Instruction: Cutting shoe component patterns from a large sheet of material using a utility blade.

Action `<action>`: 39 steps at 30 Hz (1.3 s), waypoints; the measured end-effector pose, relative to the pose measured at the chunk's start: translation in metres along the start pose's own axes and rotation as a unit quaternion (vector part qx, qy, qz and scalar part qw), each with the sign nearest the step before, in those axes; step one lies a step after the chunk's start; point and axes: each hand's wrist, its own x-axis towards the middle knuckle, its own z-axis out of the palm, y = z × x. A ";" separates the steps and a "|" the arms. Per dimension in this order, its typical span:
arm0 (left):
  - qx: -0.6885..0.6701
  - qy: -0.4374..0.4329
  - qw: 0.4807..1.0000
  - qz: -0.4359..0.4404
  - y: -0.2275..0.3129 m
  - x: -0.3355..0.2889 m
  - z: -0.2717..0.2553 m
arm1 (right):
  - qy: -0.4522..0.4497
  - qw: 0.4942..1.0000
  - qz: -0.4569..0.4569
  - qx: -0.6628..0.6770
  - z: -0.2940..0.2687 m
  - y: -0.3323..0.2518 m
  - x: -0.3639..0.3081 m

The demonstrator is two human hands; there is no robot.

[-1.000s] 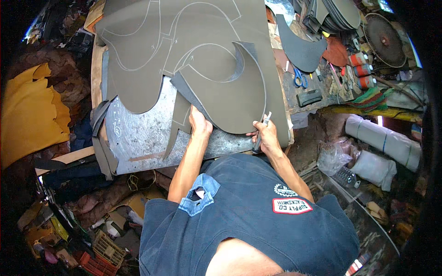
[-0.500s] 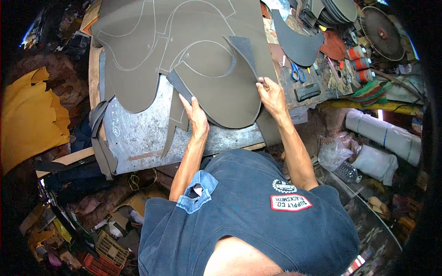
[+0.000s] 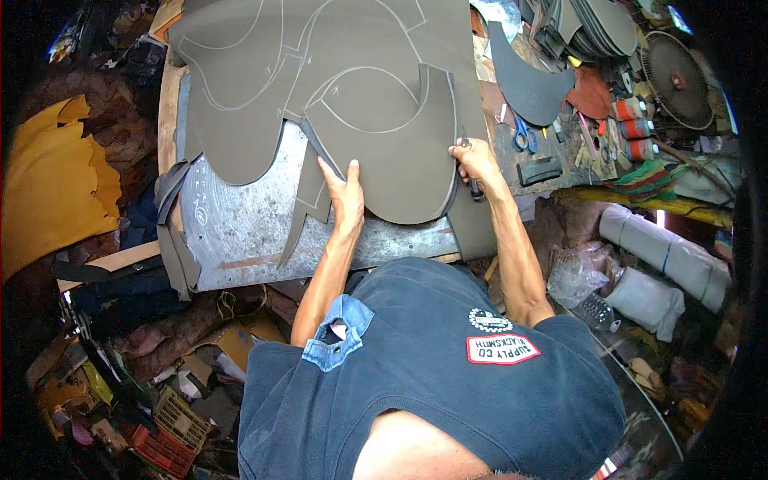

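Note:
A grey-brown foam sheet with white outlines lies across the bench. A rounded cut piece of it curves toward me, its cut edge running between my hands. My left hand rests at this piece's left edge, thumb and fingers stretched apart. At the right edge my right hand is closed around a knife. Its dark handle shows below the fingers and its thin tip points away from me. A narrow pointed offcut hangs beside my left hand over the metal plate.
The scuffed metal plate covers the bench's near side. Blue-handled scissors, a dark curved piece, a black case and red-labelled bottles lie to the right. Stacked cut pieces stand farther back. Yellow leather hangs at left.
The raised edges of the cut piece now lie flatter. My right hand has turned, showing the knife's dark handle below it. My left thumb and fingers have spread apart.

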 end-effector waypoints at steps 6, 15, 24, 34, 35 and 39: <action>0.060 -0.012 0.998 0.029 0.000 0.002 0.007 | 0.187 0.945 -0.163 -0.213 0.009 0.009 0.001; -0.052 -0.051 0.996 0.043 0.017 0.003 0.022 | 0.059 0.998 0.017 0.016 -0.003 -0.005 -0.019; -0.098 -0.128 0.987 -0.002 0.023 0.017 0.019 | -0.011 0.991 -0.042 0.126 -0.009 0.010 -0.026; -0.013 -0.320 0.939 0.128 0.144 0.027 0.135 | 0.174 0.959 -0.138 0.175 -0.163 -0.032 0.010; -0.030 -0.364 0.916 0.168 0.150 0.029 0.147 | 0.153 0.929 -0.224 0.251 -0.186 -0.024 0.023; -0.018 -0.350 0.927 0.135 0.141 0.036 0.145 | 0.146 0.919 -0.177 0.320 -0.256 -0.009 0.066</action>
